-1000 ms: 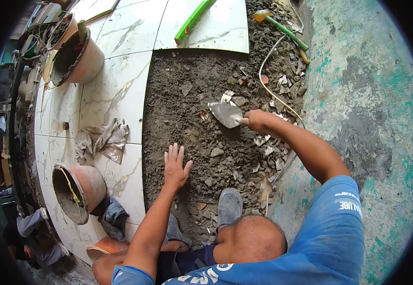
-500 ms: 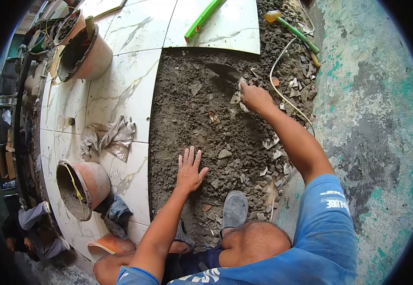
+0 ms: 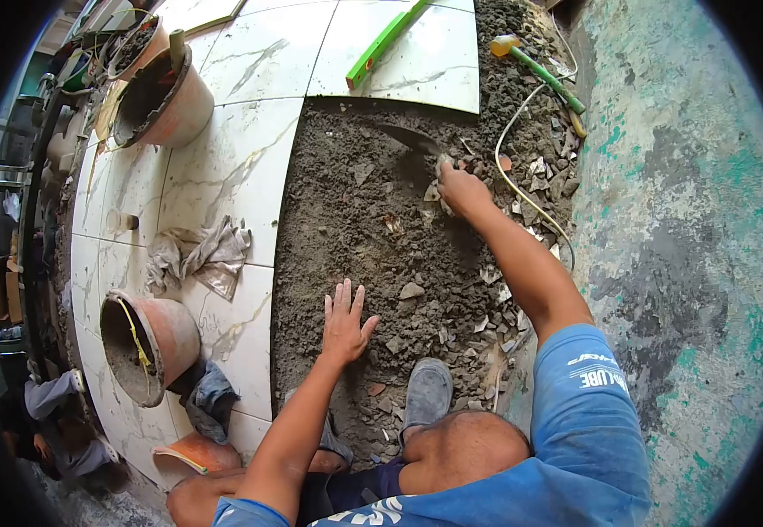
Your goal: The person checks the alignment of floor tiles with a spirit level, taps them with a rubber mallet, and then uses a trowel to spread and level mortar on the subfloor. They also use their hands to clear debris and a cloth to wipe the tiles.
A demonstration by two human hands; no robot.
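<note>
My right hand [image 3: 462, 188] is closed around the handle of a trowel [image 3: 410, 137]. Its dark metal blade points left, low over the rough grey mortar bed [image 3: 346, 202], close below the edge of the laid tile [image 3: 408, 61]. With fingers spread, my left hand [image 3: 345, 329] lies palm down on the mortar, holding nothing. A loose stone chip [image 3: 411, 291] sits to the right of it.
A green spirit level [image 3: 383, 46] lies on the far tile. A mallet [image 3: 539, 75] and a pale cable [image 3: 522, 123] rest by the right wall [image 3: 662, 263]. On the left tiles stand buckets [image 3: 179, 110] [image 3: 166, 338] and a crumpled cloth [image 3: 201, 255]. Another person [image 3: 57, 422] is at lower left.
My right hand and the trowel have shifted slightly left and down. My left hand stays spread on the mortar. The whole view has shifted a little.
</note>
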